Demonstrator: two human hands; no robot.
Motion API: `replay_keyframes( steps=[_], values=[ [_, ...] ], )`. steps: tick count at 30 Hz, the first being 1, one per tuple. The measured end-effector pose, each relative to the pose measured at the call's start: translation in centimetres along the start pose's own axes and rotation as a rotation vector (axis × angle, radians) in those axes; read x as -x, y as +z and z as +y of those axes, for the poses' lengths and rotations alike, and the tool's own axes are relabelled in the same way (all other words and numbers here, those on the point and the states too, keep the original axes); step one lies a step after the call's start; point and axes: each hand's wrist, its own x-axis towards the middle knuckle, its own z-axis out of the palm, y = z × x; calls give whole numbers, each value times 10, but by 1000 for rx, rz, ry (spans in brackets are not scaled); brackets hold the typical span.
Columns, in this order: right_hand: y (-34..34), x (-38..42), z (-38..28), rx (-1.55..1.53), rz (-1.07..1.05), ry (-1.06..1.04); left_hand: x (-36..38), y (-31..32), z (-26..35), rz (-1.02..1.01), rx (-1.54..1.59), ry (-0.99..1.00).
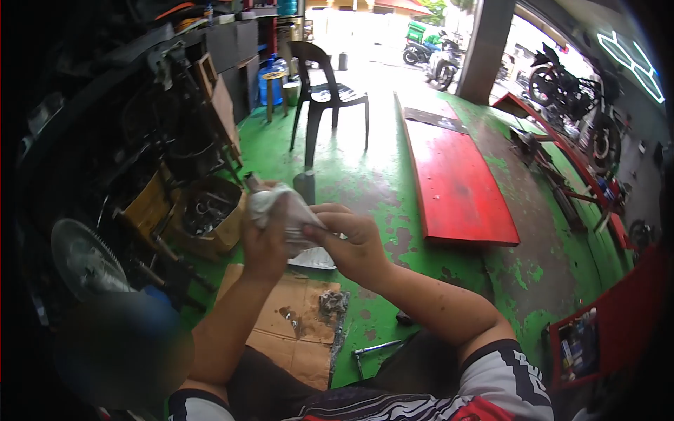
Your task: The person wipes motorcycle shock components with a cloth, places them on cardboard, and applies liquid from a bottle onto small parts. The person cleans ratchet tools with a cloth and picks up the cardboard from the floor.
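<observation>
Both hands are raised in front of me around a bunched white cloth (275, 203). My left hand (265, 242) is closed around the cloth from the left and below. On the right, my right hand (354, 242) pinches its loose edge between thumb and fingers. A small metallic end (253, 182) pokes out past the top of the cloth; the rest of that piece is hidden, and I cannot tell what it is. Below the hands lies a flattened cardboard sheet (295, 302) with dark oily stains and a crumpled grey clump (333, 302) on its right edge.
A ratchet wrench (379, 348) lies on the green floor by my legs. Left stands a cardboard box (228, 235) of metal parts; a blurred round shape (126, 351) is nearer. Ahead are a dark plastic chair (330, 91) and red ramp (460, 175). A toolbox (579, 347) sits right.
</observation>
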Motion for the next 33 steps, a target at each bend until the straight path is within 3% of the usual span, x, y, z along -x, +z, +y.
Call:
replay_keyframes(
  steps=[4,5,6,8,9,12,14,16,17,22,23,26,29,33],
  values=[
    [-30,-10,3,195,-11,-78,-17,-23,3,96,-73,-130],
    [-44,-16,-5,110,0,264,-19,-22,11,137,-30,-191],
    [-50,-20,-5,202,16,170,-21,-24,15,178,10,-253],
    [-60,-27,-5,385,41,-28,-21,-34,-2,-101,-96,-199],
    [-51,-27,-13,343,68,-18,-15,-28,1,-236,-171,-211],
    [-38,-28,-37,422,-15,-53,3,-9,-7,-555,-250,-191],
    [-41,-27,-37,629,-164,-152,9,-2,5,-744,-343,-182],
    [-44,-25,-32,843,-316,-213,15,-2,1,-768,-474,-50],
    [-46,-24,-28,813,-313,-355,15,-2,2,-775,-465,-82],
    [-41,-9,-18,784,-334,-292,17,-6,5,-826,-501,-124],
    [-38,-6,-13,753,-320,-276,22,-2,4,-759,-594,-52],
    [-34,-5,-13,781,-262,-207,32,8,6,-602,-681,-98],
    [-42,-7,-18,745,-297,-200,28,4,1,-646,-673,92],
    [-53,-13,-26,680,-206,-20,19,-4,4,-617,-800,176]
  ],
)
